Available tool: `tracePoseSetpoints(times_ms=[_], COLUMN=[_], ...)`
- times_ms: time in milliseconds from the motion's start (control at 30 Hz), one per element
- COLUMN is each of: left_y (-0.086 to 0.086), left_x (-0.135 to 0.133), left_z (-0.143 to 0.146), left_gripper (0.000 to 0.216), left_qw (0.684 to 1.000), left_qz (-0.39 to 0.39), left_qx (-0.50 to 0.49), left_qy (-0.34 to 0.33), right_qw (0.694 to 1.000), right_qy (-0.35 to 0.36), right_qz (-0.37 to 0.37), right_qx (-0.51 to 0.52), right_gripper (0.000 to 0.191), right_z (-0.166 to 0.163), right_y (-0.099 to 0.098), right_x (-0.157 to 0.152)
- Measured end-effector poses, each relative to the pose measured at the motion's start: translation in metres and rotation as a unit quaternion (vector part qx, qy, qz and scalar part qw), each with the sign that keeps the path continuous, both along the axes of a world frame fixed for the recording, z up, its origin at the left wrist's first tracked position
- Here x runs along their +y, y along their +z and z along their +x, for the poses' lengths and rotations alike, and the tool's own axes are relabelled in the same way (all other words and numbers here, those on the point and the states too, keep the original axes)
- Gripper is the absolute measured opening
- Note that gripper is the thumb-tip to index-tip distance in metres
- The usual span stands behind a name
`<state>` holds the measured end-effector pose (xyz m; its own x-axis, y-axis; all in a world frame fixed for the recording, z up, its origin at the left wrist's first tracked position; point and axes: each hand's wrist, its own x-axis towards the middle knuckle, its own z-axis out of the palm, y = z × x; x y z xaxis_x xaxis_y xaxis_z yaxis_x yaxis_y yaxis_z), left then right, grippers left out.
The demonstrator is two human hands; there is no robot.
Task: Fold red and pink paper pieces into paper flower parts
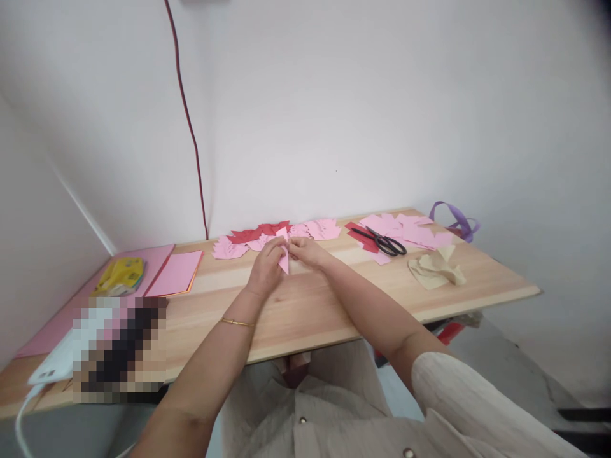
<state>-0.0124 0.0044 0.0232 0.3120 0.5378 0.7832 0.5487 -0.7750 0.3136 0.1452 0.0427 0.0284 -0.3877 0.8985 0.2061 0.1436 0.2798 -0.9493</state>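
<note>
A small folded piece of pink paper (284,262) stands on edge between my two hands, above the middle of the wooden table. My left hand (268,262) pinches it from the left side. On its right side the fingers of my right hand (305,250) are closed on the same paper near its top. Just behind my hands lies a row of cut pink paper pieces (322,229) with jagged edges, along with red paper pieces (245,236) of the same sort. My fingers hide part of the row and part of the held paper.
Black scissors (382,242) lie on pink paper sheets (420,232) at the right, near a crumpled beige paper (436,268) and a purple ribbon (456,219). On the left are stacked pink sheets (176,273), a yellow packet (120,275) and a white device (52,366) with a cable.
</note>
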Motion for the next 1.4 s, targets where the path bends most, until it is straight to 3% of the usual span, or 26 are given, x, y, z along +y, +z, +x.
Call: tracePoseSetpoints(times_ms=[100, 200, 300, 400, 533, 700, 833, 933, 1133, 1300, 1400], left_y=[-0.001, -0.004, -0.007, -0.009, -0.008, -0.006, -0.004, -0.004, -0.007, -0.005, -0.002], left_x=[0.007, 0.015, 0.018, 0.016, 0.014, 0.013, 0.008, 0.006, 0.008, 0.01, 0.01], left_z=[-0.005, -0.013, -0.016, -0.013, -0.01, -0.007, -0.003, -0.002, -0.005, -0.004, -0.004], left_gripper=[0.026, 0.031, 0.022, 0.024, 0.027, 0.028, 0.029, 0.03, 0.026, 0.019, 0.018], left_qw=[0.992, 0.95, 0.876, 0.821, 0.803, 0.803, 0.802, 0.783, 0.747, 0.756, 0.736], left_qz=[-0.068, -0.195, -0.359, -0.455, -0.464, -0.447, -0.455, -0.489, -0.543, -0.507, -0.507], left_qx=[-0.094, -0.235, -0.322, -0.336, -0.368, -0.39, -0.382, -0.376, -0.374, -0.407, -0.444], left_qy=[0.049, 0.063, -0.009, -0.08, -0.071, -0.052, -0.06, -0.076, -0.085, -0.079, -0.065], right_qw=[0.99, 0.981, 0.976, 0.971, 0.979, 0.992, 0.987, 0.977, 0.963, 0.972, 0.98], right_qy=[-0.022, -0.027, -0.015, 0.003, 0.029, 0.047, 0.021, -0.001, 0.032, 0.038, 0.035], right_qz=[0.114, 0.14, 0.151, 0.165, 0.147, 0.089, 0.117, 0.153, 0.196, 0.188, 0.176], right_qx=[-0.082, -0.128, -0.159, -0.171, -0.135, -0.081, -0.112, -0.149, -0.181, -0.139, -0.083], right_gripper=[0.025, 0.022, 0.02, 0.019, 0.021, 0.026, 0.021, 0.019, 0.019, 0.019, 0.019], right_z=[0.004, 0.008, 0.01, 0.01, 0.01, 0.011, 0.01, 0.01, 0.008, 0.005, 0.008], right_y=[0.006, 0.008, 0.006, 0.005, 0.007, 0.01, 0.007, 0.005, 0.003, 0.004, 0.004], right_x=[-0.001, 0.0, 0.002, 0.002, 0.001, 0.0, -0.001, -0.002, -0.003, -0.005, -0.002])
